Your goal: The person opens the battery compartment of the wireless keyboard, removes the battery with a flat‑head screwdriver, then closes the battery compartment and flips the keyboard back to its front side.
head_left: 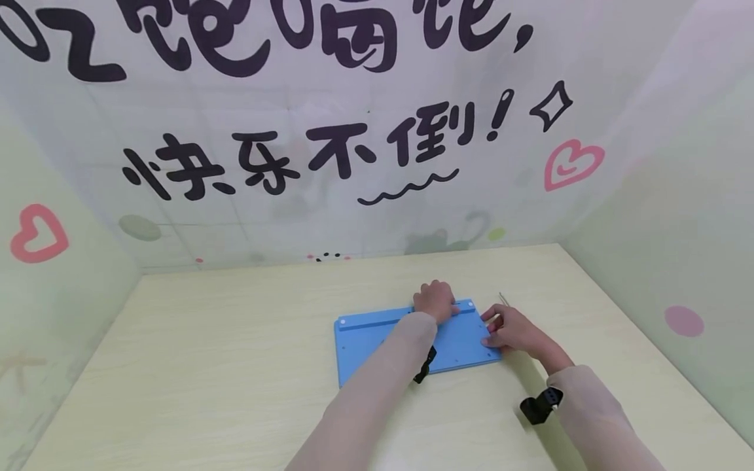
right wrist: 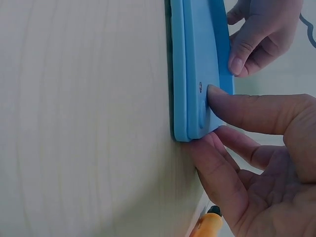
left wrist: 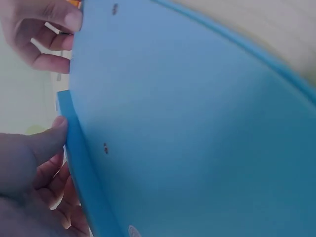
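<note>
A blue flat rectangular panel (head_left: 465, 340) lies on the table, with a raised strip (head_left: 377, 318) along its far edge. My left hand (head_left: 434, 301) reaches across the panel and grips that strip, thumb on the near side and fingers behind it, as the left wrist view shows. At the right end, my right hand (head_left: 512, 329) pinches the panel's short edge, its thumb on top and fingers beneath. Small dark screws or screw holes (left wrist: 105, 148) dot the surface. My left forearm hides part of the panel.
Beyond the right hand lies a tool with a thin metal shaft (head_left: 503, 299); its orange handle (right wrist: 207, 224) with a black collar shows in the right wrist view. The pale wooden table (head_left: 206, 366) meets printed walls (head_left: 283, 222) at the back and sides.
</note>
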### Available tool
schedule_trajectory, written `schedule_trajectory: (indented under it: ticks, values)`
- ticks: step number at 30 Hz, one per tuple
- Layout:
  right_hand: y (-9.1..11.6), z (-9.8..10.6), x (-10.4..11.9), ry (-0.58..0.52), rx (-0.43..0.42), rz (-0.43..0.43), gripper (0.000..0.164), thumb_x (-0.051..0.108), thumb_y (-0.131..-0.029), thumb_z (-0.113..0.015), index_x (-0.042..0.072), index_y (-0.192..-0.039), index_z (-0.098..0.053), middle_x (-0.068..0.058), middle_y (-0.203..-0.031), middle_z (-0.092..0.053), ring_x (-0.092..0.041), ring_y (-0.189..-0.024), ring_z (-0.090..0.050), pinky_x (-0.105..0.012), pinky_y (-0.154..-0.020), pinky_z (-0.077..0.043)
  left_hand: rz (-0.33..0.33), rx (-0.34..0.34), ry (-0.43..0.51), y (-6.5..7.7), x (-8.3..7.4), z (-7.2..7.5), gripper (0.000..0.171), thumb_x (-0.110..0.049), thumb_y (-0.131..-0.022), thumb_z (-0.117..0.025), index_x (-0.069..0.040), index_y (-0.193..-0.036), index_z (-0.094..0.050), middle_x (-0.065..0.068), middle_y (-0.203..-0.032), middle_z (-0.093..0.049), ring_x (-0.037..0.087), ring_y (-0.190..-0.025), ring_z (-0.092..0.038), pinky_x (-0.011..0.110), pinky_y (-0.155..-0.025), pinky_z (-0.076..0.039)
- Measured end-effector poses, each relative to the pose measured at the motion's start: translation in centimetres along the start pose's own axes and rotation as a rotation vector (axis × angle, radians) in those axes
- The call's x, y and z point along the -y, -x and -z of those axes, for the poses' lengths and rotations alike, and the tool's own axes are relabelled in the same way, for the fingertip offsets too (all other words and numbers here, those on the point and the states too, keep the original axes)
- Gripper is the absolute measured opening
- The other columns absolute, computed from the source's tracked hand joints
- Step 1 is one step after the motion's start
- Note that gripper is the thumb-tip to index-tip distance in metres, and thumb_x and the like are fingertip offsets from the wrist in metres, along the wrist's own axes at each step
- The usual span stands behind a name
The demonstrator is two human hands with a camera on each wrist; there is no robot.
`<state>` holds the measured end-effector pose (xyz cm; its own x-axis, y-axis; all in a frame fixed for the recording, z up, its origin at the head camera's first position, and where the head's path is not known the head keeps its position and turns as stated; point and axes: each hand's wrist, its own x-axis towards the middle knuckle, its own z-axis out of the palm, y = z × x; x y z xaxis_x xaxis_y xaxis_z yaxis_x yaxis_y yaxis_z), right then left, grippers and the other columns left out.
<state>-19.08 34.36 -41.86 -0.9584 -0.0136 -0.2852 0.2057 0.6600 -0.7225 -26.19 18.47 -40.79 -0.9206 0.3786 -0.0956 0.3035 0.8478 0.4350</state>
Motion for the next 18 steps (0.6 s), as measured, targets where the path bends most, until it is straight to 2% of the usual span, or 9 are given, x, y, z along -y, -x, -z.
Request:
schedule_trajectory:
  ticks: [5,10,14,18]
  values:
    - [-0.1,0.0,-0.1,0.0,-0.006,0.004,0.042,0.005,-0.077,-0.071,-0.006,-0.111,-0.048,-0.012,-0.085,-0.05,-0.021,-0.07,-0.051,-0.032,-0.058,-0.05,-0.002,0.09,-0.017,0.4,0.1,0.7,0.027,-0.036,-0.088,-0.061,-0.018,-0.107,-0.067,-0.001,-0.104,-0.057,0.018,-0.096,-0.049,0.036,-0.084,-0.041]
    - [-0.1,-0.1,0.0,-0.003,-0.006,0.008,0.042,0.005,-0.077,-0.072,-0.006,-0.111,-0.048,-0.012,-0.085,-0.05,-0.021,-0.071,-0.051,-0.032,-0.058,-0.05,-0.017,0.135,-0.025,0.7,0.2,1.1,0.028,-0.035,-0.09,-0.056,-0.016,-0.11,-0.062,0.001,-0.107,-0.053,0.018,-0.096,-0.044,0.035,-0.085,-0.038]
    - [0.0,-0.1,0.1,-0.012,-0.006,0.015,0.043,0.004,-0.077,-0.072,-0.007,-0.11,-0.048,-0.013,-0.085,-0.05,-0.021,-0.071,-0.051,-0.032,-0.058,-0.05,-0.029,0.13,-0.015,0.6,0.2,1.0,0.029,-0.035,-0.091,-0.056,-0.015,-0.112,-0.061,0.001,-0.109,-0.053,0.018,-0.098,-0.044,0.036,-0.086,-0.037]
    - [0.1,0.1,0.1,-0.011,-0.007,0.012,0.043,0.004,-0.077,-0.071,-0.007,-0.11,-0.048,-0.013,-0.085,-0.05,-0.021,-0.07,-0.051,-0.032,-0.058,-0.049,-0.046,0.053,0.023,0.0,0.5,-0.1,0.026,-0.034,-0.088,-0.06,-0.016,-0.107,-0.062,-0.001,-0.103,-0.055,0.017,-0.095,-0.047,0.036,-0.084,-0.039]
